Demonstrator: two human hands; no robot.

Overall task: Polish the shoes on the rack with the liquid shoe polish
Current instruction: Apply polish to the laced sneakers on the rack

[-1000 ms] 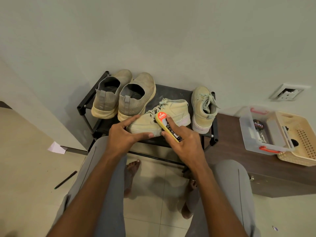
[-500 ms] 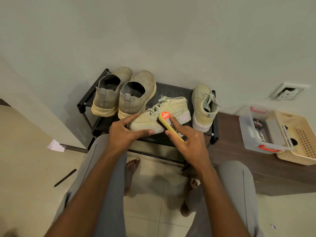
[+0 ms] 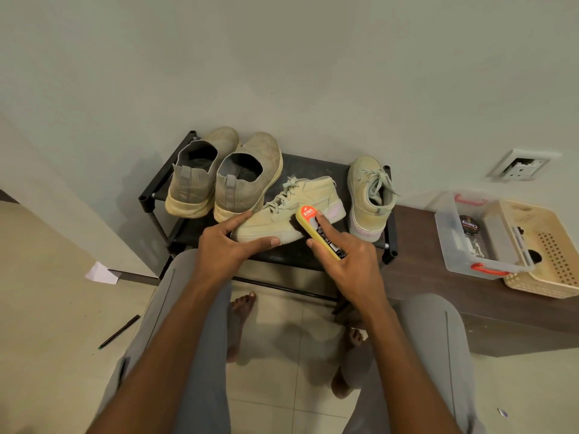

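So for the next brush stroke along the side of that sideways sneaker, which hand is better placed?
The right hand, probably. It already grips the yellow brush, whose bristles sit against the sneaker. The left hand is busy steadying the sneaker's toe on the rack.

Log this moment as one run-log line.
right hand grips brush on sneaker | left hand steadies toe | rack
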